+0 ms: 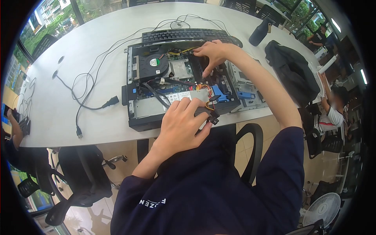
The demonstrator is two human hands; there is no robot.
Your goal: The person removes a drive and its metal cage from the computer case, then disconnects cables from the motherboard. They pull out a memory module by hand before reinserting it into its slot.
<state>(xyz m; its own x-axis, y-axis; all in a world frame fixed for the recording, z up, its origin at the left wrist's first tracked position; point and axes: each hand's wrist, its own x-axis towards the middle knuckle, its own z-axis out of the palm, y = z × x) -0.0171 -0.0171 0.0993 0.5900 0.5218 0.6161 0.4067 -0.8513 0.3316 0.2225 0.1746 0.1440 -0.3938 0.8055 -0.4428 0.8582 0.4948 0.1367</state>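
An opened desktop computer case (pixel 147 124) lies flat on the table, its insides exposed. My left hand (pixel 182 123) rests over the near edge, fingers curled and thumb close to a black cable connector (pixel 213 118) with yellow and orange wires. My right hand (pixel 214 55) reaches in from the far right, thumb and fingers apart around a dark part (pixel 197 66) whose kind I cannot make out. To the left of it sits a black blower fan (pixel 154 65). A labelled silver drive (pixel 178 96) lies behind my left hand, beside a blue plastic latch (pixel 220 93).
Behind the case is a black keyboard (pixel 184 35). A metal panel with a blue latch (pixel 246 95) lies at its right. Farther right are a dark bottle (pixel 259 33) and a black bag (pixel 291 72). A power cable (pixel 110 102) trails on the left. Other people sit at both sides.
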